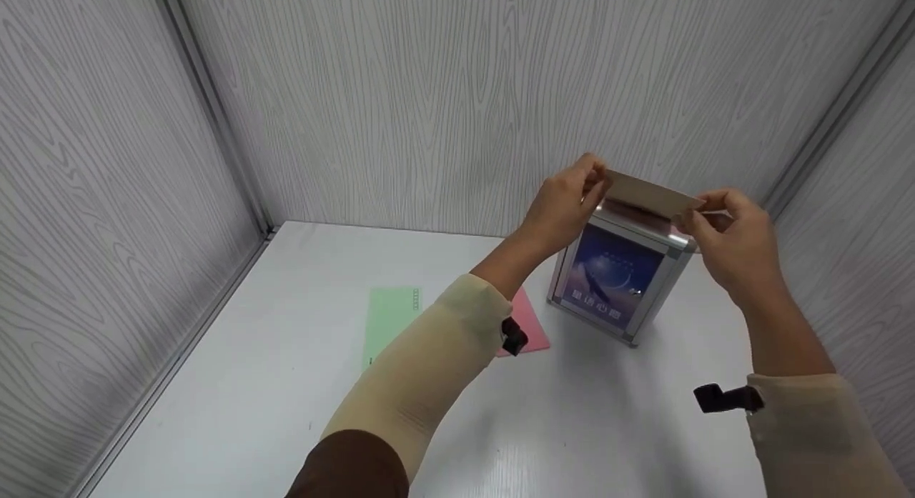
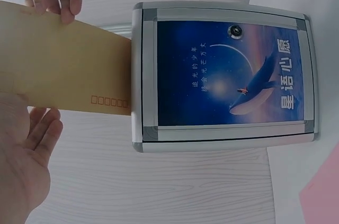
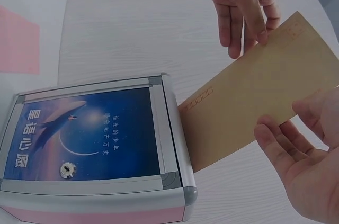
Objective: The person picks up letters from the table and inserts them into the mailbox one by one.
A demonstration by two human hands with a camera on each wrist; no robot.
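A tan envelope [image 3: 254,107] with small red postcode squares stands partly sunk in the top of the blue-fronted metal box [image 1: 618,276]. Left hand [image 1: 565,205] and right hand [image 1: 736,244] each pinch an end above the box.

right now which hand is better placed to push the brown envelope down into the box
Probably the right hand: it sits over the brown envelope's higher end. The left hand pinches the lower end nearer the box.
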